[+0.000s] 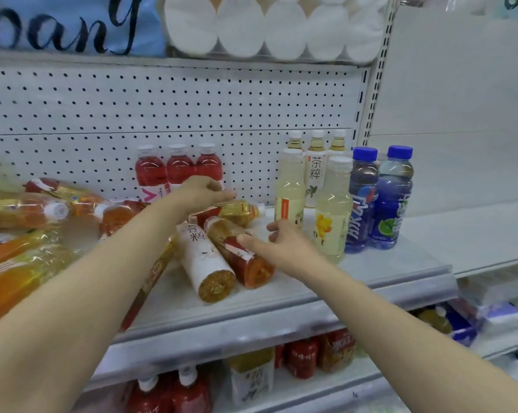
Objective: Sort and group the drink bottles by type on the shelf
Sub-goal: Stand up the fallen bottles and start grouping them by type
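While both hands reach into the heap of lying bottles, the job at hand looks like picking one out and standing it with its kind. Best done by taking one bottle at a time, gripping round the body rather than the cap, lifting it clear of its neighbours so nothing rolls off the shelf (281, 296) edge, then setting it upright beside the matching row.

Left hand (202, 192): held palm down over the yellow bottle (241, 211) that lies on its side with its cap toward the right. Fingers are bent over it and seem to touch its top; whether they have closed round it I cannot tell.

Right hand (278, 239): fingers loosely spread, nothing held. Thumb rests at or just above the red-labelled bottle (242, 254) lying base toward the camera; forefinger points toward the standing pale bottles.

Beside it lies the white-labelled tea bottle (205, 260), also base out, touching the red-labelled one.

Further out, already standing: three red bottles (178, 168) at the back against the pegboard (162, 99); pale yellow bottles (330, 210) to the right, with tea bottles behind them; two blue bottles (380, 198) at the far right end, just beside the pale ones.

Left of the arms, a loose pile of orange bottles (28, 213) lies unsorted. Much remains, by my judgement: sorted groups to the right and at the back, clutter at centre and left.
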`<state>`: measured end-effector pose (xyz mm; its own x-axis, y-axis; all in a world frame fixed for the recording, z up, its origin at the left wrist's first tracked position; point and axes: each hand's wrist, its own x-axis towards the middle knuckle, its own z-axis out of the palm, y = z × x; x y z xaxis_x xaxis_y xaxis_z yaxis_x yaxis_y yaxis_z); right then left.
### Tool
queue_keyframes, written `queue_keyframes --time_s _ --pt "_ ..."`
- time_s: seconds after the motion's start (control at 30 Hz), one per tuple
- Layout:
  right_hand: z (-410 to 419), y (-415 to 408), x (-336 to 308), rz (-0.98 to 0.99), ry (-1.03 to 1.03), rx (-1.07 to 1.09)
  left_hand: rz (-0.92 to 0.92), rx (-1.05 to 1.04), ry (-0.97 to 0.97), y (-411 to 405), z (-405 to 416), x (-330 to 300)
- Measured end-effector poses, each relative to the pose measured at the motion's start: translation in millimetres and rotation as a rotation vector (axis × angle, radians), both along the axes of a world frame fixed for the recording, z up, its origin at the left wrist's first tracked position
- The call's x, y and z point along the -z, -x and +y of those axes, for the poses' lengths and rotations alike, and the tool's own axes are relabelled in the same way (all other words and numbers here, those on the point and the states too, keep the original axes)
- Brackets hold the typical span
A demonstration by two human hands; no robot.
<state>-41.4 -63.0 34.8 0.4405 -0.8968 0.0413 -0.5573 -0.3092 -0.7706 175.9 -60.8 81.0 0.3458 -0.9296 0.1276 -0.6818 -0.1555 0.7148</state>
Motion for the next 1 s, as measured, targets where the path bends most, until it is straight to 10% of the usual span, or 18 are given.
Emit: queue_keyframes --time_s 0.17,0.37,0.47,0.7,1.0 --pt "-11.9 -22.3 -8.4 0.132 -0.307 -0.084 0.004 0.030 0.007 -6.9 24.0 -1.6" --pt "-29.6 7.7 -2.9 -0.719 -0.891 -0.171 0.033 0.033 -0.024 -12.5 23.3 -1.0" --pt "-28.7 18.2 -6.6 -0.888 -0.757 -0.316 -0.021 0.014 -0.029 -12.6 7.8 -3.5" --pt "-28.5 15.9 18.8 -0.535 -0.276 -0.044 -0.309 0.024 -0.267 -26.7 -35.7 10.0" --pt "-34.0 11.5 39.4 -0.521 -0.243 0.041 -0.488 0.035 -0.471 -29.5 -62.5 8.4"
